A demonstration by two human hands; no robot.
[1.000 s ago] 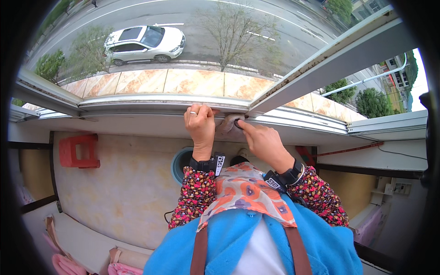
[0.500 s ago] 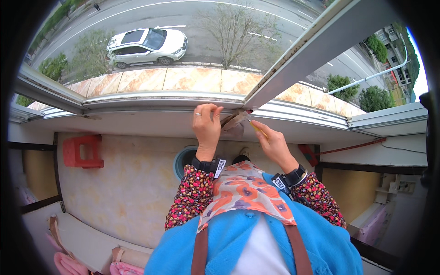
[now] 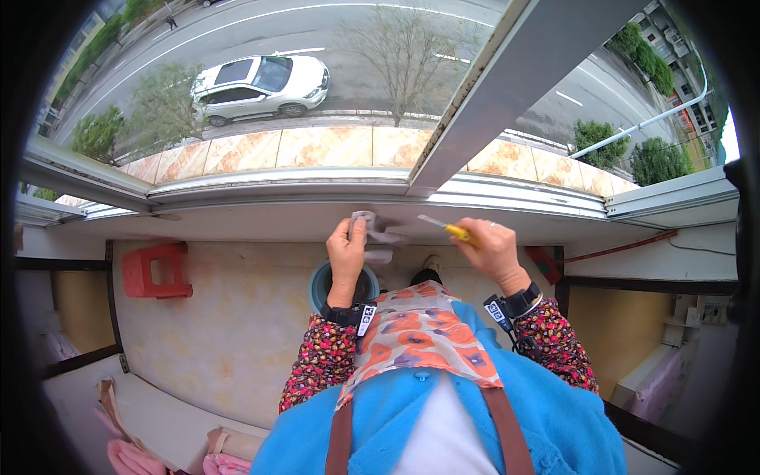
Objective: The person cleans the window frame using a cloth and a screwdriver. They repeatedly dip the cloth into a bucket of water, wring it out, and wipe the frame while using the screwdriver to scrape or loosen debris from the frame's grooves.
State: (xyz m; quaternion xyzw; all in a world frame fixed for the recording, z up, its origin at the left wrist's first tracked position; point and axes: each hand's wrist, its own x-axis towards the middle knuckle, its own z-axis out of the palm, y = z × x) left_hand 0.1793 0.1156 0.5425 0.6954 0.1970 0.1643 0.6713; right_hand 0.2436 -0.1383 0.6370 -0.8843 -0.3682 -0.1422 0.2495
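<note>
Cloth [image 3: 384,237], grey, blurred: is pinched in the left hand [image 3: 345,252] and hangs at its two o'clock. Tool [image 3: 457,232], yellow-handled, slim-bladed: sits gripped in the right hand [image 3: 492,252], blade [image 3: 432,221] toward ten o'clock. Hands: stand well apart, window frame [image 3: 277,184] at twelve o'clock. Bucket [image 3: 315,286], blue: stands on the floor [image 3: 214,340] at the left hand's six o'clock.

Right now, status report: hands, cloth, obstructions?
Left hand: holding greyish cloth. Right hand: gripping yellow-handled tool. Nothing visible between tool and cloth. Blue bucket below left hand.
</note>
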